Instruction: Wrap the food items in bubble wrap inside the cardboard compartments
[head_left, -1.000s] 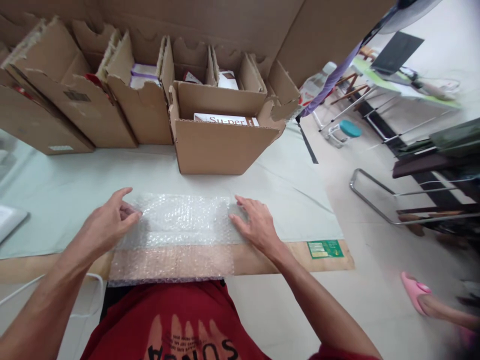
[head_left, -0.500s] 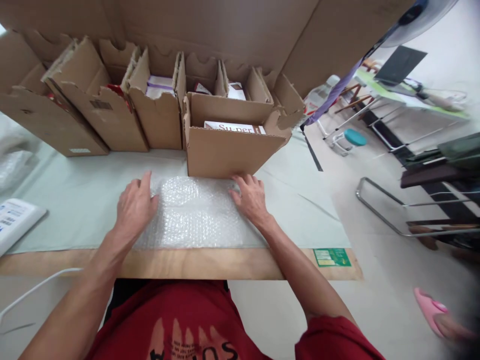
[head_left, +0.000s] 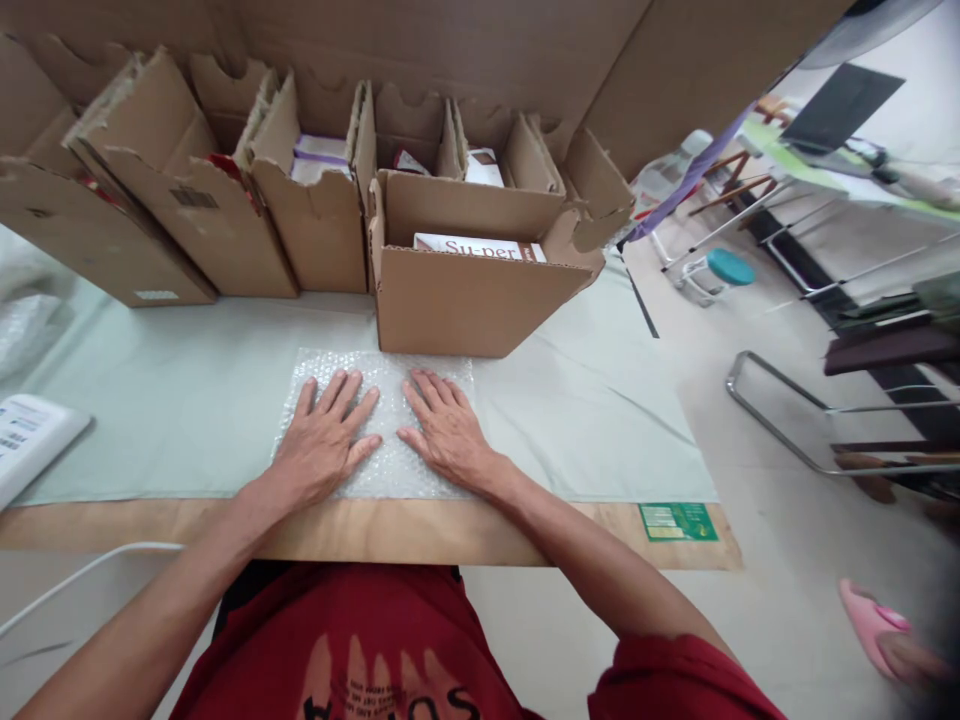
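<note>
A sheet of clear bubble wrap (head_left: 390,465) lies flat on the pale green cloth, close to the table's front edge. My left hand (head_left: 324,435) rests palm down on its left part, fingers spread. On the right part lies my right hand (head_left: 446,425), also flat, with its fingers stretched forward and the thumb pointing left. Neither hand grips anything. Just beyond the sheet stands a cardboard box (head_left: 472,310) with an open top, and a white carton (head_left: 480,247) lettered "Su-per" shows inside it.
Several open cardboard bins (head_left: 315,235) stand in a row behind. A white device (head_left: 37,435) sits at the left, near crumpled bubble wrap (head_left: 30,325). A green label (head_left: 679,521) is on the wooden edge (head_left: 375,530). A plastic bottle (head_left: 667,175) stands at the back right.
Both hands have moved inward from the sheet's sides and now lie flat on top of it. The bubble wrap looks flatter and has shifted slightly left.
</note>
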